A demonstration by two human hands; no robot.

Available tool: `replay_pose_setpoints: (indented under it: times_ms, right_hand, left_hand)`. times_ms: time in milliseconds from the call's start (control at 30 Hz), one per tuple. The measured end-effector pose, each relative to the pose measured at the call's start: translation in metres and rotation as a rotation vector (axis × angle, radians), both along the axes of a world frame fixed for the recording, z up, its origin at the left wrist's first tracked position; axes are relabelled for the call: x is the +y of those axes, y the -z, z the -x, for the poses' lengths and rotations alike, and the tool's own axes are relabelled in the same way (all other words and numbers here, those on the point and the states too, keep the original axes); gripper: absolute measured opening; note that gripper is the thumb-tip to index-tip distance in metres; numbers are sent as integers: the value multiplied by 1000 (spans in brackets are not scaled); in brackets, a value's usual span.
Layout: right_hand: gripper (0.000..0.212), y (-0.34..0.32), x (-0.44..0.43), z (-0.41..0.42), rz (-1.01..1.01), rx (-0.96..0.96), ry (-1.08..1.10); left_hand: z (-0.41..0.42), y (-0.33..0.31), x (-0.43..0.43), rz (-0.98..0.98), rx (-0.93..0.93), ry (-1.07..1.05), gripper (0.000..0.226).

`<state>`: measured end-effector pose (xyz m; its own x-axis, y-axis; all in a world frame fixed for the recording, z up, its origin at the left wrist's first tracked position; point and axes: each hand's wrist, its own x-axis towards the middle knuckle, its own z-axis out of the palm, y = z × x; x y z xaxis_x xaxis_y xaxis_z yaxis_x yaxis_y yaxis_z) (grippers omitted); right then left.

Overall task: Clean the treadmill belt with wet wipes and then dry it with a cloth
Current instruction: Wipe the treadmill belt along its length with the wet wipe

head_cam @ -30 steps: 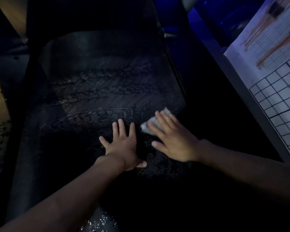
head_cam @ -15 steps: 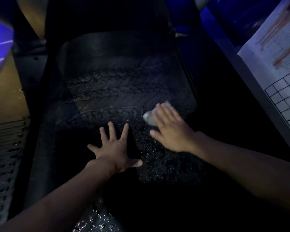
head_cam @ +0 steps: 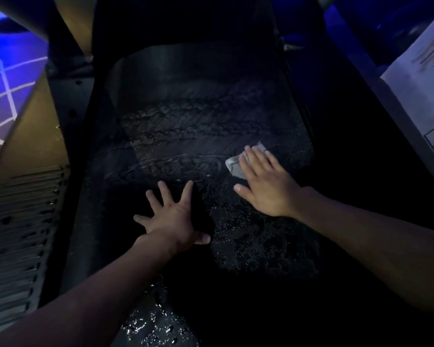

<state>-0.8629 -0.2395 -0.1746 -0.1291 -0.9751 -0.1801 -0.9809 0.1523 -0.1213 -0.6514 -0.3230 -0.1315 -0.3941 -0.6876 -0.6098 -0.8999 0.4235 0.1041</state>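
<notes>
Wet wipe point(head_cam: 238, 163), pale and folded, lies flat on the treadmill belt point(head_cam: 186, 126) at about 3 o'clock of frame centre, near the belt's right edge. Right hand point(head_cam: 266, 184) sits palm-down on top of it, fingers straight and together, pressing not pinching; the wipe sticks out past the fingertips at 10–12 o'clock of the hand. Left hand point(head_cam: 172, 217) is at 8 o'clock of the wipe, apart from it, flat on the belt, fingers splayed wide, holding nothing. Belt is dark, with curved smear marks across it at 12 o'clock of the hands and glistening wet speckle between the hands and at 6 o'clock. Outward: ribbed side rail point(head_cam: 18, 236) at 9 o'clock, printed sheet with a grid point(head_cam: 426, 91) at 2 o'clock, blue-lit floor with white lines point(head_cam: 8, 78) at 10 o'clock.
</notes>
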Motion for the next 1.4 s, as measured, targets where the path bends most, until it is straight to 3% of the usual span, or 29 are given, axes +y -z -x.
replay_pose_setpoints:
  times_ms: [133,267,400,467,533,633,700,800,933,1067,1200,1333,1400]
  right_hand:
    - [74,-1,0,-20,-57,14,-226]
    - [94,-5,-13,-12,-65,75,4]
    - [87,-5,-15,-34,-116,15,-254]
    - [91,-6,-23,-20,-115,23,-149]
    - [89,-10,-27,-20,-131,50,-85]
    - [78,-6,-20,-44,-123,18,-345]
    - [75,-8,-23,-41,-122,13,-335]
    - [78,-8,-33,-47,-116,39,-144]
    - [73,-2,-34,-70,-75,6,-413]
    - [76,-7,-54,-61,-91,64,-120]
    - [76,-6,-56,-87,-141,4,-472]
    - [84,-4,-71,-78,-30,26,-184]
    - [85,0,-69,-94,-42,-5,-246]
  left_hand:
    - [-4,-2,-4,30,-32,31,135]
    - [-10,-4,-11,61,-46,71,126]
    - [-20,-6,-25,158,17,119,108]
    - [-25,-6,-28,180,44,139,106]
    - [-30,-3,-28,196,66,103,108]
    - [-40,0,-29,179,30,-87,113]
    - [-42,1,-32,133,6,-149,119]
    - [-46,0,-34,79,-2,-117,125]
    - [-63,-4,-42,33,-89,4,129]
    - [-75,-4,-39,90,-63,-32,125]
    - [-75,-11,-36,103,-101,-132,123]
    - [-85,-8,-40,93,-45,-110,125]
    - [-91,-6,-41,84,-51,-74,126]
